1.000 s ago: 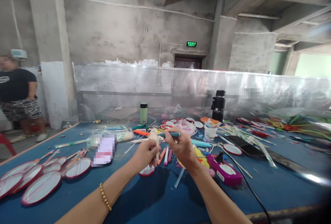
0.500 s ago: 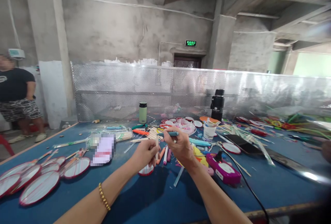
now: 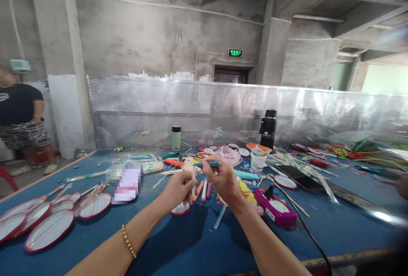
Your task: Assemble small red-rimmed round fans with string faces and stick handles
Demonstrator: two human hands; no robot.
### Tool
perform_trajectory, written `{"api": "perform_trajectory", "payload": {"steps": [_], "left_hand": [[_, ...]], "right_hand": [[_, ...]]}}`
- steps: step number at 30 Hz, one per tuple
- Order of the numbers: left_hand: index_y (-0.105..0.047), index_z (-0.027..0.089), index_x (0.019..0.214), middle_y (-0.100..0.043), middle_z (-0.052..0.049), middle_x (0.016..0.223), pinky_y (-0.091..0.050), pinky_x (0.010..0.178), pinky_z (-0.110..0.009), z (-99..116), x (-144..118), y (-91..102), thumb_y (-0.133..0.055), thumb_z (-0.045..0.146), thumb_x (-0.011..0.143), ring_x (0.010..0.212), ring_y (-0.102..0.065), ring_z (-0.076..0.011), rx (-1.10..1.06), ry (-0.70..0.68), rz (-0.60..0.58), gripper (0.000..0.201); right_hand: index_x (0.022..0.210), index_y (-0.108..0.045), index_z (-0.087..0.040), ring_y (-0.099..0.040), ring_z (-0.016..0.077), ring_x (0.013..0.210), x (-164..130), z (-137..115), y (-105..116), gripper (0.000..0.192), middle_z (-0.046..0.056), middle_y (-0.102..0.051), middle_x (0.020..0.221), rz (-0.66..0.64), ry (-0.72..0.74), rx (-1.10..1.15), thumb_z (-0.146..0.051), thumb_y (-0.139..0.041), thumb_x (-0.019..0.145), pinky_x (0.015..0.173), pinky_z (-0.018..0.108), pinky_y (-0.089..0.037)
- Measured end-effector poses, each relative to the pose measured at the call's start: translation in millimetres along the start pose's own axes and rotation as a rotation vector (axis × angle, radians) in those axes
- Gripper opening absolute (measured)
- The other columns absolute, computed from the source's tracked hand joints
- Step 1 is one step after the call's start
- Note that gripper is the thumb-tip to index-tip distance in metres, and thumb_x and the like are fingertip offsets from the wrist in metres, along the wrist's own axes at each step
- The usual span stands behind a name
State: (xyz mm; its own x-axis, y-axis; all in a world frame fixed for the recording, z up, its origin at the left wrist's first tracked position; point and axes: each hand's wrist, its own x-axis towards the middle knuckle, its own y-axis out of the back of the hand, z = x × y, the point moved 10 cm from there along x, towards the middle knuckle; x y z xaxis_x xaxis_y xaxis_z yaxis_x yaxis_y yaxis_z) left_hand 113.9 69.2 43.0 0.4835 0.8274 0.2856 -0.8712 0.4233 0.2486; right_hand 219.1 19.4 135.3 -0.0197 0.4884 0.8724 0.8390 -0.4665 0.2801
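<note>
Far off to the left of both hands, a person (image 3: 21, 103) in a dark T-shirt and patterned shorts is standing beyond the table (image 3: 153, 252). Nearer, left of the left forearm, several red-rimmed white discs (image 3: 49, 230) with sticks are lying in an overlapping cluster, and a lilac phone (image 3: 128, 186) is resting between them and the left hand. Beyond that hand, a light green bottle (image 3: 176, 140) is standing upright. The left hand (image 3: 179, 189) is pinching a thin pale stick (image 3: 193, 180) nearly upright between closed fingertips; a smaller red-rimmed disc (image 3: 180, 211) is showing just below, though whether it is joined to the stick I cannot tell. Between the hands, markers (image 3: 204, 192) are lying side by side. The right hand (image 3: 222, 178) is gripping a teal pen (image 3: 211, 164) roughly level, its tip pointing left at the stick's upper end; contact is too small to make out. Beyond and right of the right hand, a white cup (image 3: 257, 163) is holding tools, and a black thermos (image 3: 268, 130) is standing behind it. Right of the right wrist, a purple power strip (image 3: 281, 212) is lying, and farther right a dark phone (image 3: 298, 177) is resting flat.
</note>
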Motion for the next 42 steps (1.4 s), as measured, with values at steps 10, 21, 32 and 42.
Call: {"api": "perform_trajectory", "payload": {"steps": [10,21,32,42], "left_hand": [[-0.048,0.018,0.067,-0.060,0.001,0.050,-0.032,0.031,-0.019,-0.3,0.3,0.6,-0.052,0.044,0.080,0.033,-0.051,-0.0099,-0.012,0.010,0.007,0.029],[-0.049,0.018,0.064,-0.058,0.001,0.047,-0.031,0.031,-0.018,-0.2,0.1,1.4,-0.051,0.038,0.082,0.033,-0.051,-0.0099,-0.003,-0.002,0.004,0.026],[-0.048,0.018,0.067,-0.057,0.002,0.045,-0.032,0.031,-0.018,0.1,0.2,2.5,-0.051,0.036,0.082,0.033,-0.051,-0.0108,-0.004,0.006,0.020,0.024],[-0.047,0.018,0.066,-0.058,0.001,0.047,-0.032,0.031,-0.018,-2.2,1.7,2.3,-0.051,0.039,0.081,0.033,-0.051,-0.0103,-0.018,-0.004,0.003,0.026]], "right_hand": [[0.075,-0.062,-0.017,-0.052,0.0107,0.055,0.3,1.4,3.2,0.017,0.000,-0.059,0.065,0.023,-0.009,0.025,-0.027,-0.054,0.086,0.054,0.022,-0.043],[0.074,-0.061,-0.017,-0.054,0.0114,0.058,-0.2,1.7,0.3,0.016,0.002,-0.061,0.068,0.005,0.004,0.003,-0.026,-0.054,0.086,0.055,0.022,-0.043],[0.073,-0.059,-0.017,-0.050,0.0099,0.054,-0.6,0.1,-1.9,0.017,-0.001,-0.057,0.063,-0.010,0.007,-0.007,-0.026,-0.053,0.086,0.054,0.022,-0.041],[0.075,-0.061,-0.017,-0.049,0.0102,0.055,-1.6,3.8,-2.7,0.017,0.001,-0.059,0.066,-0.015,-0.015,0.032,-0.027,-0.054,0.086,0.054,0.022,-0.041]]}}
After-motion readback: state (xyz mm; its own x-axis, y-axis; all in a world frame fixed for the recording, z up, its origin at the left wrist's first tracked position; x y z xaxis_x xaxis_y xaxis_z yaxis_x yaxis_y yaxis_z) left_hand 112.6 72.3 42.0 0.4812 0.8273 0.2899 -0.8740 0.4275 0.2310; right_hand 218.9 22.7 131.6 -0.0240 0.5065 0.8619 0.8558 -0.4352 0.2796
